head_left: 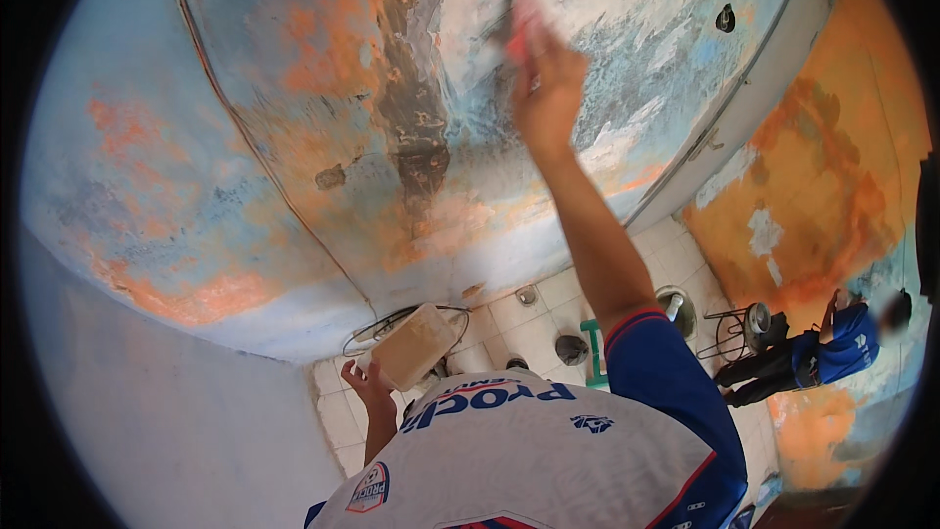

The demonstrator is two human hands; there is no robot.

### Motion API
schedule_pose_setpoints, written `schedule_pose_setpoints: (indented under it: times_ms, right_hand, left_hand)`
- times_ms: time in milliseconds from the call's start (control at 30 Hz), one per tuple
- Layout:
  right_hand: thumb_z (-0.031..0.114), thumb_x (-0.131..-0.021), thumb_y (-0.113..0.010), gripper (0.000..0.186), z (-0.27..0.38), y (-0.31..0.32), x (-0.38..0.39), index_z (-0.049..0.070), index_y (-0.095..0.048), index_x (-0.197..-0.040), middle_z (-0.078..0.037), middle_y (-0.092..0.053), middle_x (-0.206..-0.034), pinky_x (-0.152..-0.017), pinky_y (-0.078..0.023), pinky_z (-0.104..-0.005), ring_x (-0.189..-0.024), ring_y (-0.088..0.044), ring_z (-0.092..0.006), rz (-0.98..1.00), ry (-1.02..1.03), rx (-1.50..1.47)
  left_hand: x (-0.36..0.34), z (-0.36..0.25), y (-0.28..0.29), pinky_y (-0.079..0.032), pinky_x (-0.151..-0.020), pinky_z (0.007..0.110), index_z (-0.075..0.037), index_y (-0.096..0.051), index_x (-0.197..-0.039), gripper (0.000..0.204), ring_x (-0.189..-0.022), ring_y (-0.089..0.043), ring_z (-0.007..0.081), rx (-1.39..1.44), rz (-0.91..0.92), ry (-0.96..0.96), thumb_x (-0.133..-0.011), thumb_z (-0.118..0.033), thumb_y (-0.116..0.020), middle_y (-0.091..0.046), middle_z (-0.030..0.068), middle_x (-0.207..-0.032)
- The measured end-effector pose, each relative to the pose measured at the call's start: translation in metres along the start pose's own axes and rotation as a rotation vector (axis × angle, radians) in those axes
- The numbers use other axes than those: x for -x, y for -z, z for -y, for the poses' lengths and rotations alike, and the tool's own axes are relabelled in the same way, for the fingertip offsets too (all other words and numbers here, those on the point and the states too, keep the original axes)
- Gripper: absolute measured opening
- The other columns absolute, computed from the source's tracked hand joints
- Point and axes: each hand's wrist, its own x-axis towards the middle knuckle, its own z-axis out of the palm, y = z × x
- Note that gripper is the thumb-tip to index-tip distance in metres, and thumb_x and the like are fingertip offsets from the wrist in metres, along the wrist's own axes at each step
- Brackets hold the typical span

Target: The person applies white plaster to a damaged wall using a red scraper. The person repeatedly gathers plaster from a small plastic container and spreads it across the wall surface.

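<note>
My right hand [550, 98] is raised at the end of an outstretched arm, its fingers closed round a red-handled spreading tool [529, 24]. Motion blurs the tool, so its blade is hard to make out. It is at the wall [627, 0], over a patch of whitish filler with grey streaks. Low on the left, my left hand [370, 387] is at the corner of a rectangular plastic tub [413, 345] with beige contents, apparently holding it. Some of its fingers curve up beside the tub, and the rest are hidden.
A cable [220, 93] runs down the patchy wall. On the tiled floor stand a green-legged stool [593, 353], a dark round vessel [572, 350] and a metal pot [676, 309]. A person in blue [842, 343] stands at the orange wall on the right, near a stool [727, 333].
</note>
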Motion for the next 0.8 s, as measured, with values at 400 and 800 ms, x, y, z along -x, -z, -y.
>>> schedule_pose_setpoints:
  times_ms: [400, 800]
  right_hand:
    - [-0.003, -0.092, -0.053, 0.041, 0.042, 0.037, 0.087, 0.003, -0.064, -0.13, -0.013, -0.071, -0.108, -0.08, -0.05, -0.0346, -0.079, -0.063, -0.0255, 0.188, -0.081, -0.345]
    - [-0.002, -0.097, -0.059, 0.027, 0.057, 0.12, 0.114, -0.001, -0.063, -0.124, -0.01, -0.068, -0.119, -0.098, -0.051, -0.036, -0.11, -0.065, -0.0192, 0.299, -1.211, -1.379]
  left_hand:
    - [-0.013, 0.0, -0.009, -0.056, -0.082, 0.043, -0.018, -0.027, -0.134, 0.063, -0.118, -0.05, 0.0265, 0.046, 0.029, -0.013, -0.09, -0.021, -0.072, -0.042, 0.0146, -0.134]
    - [-0.032, -0.045, -0.09, -0.052, -0.08, 0.032, -0.018, -0.031, -0.136, 0.062, -0.109, -0.054, 0.0175, 0.104, 0.253, -0.15, -0.087, -0.015, -0.07, -0.051, 0.0067, -0.126]
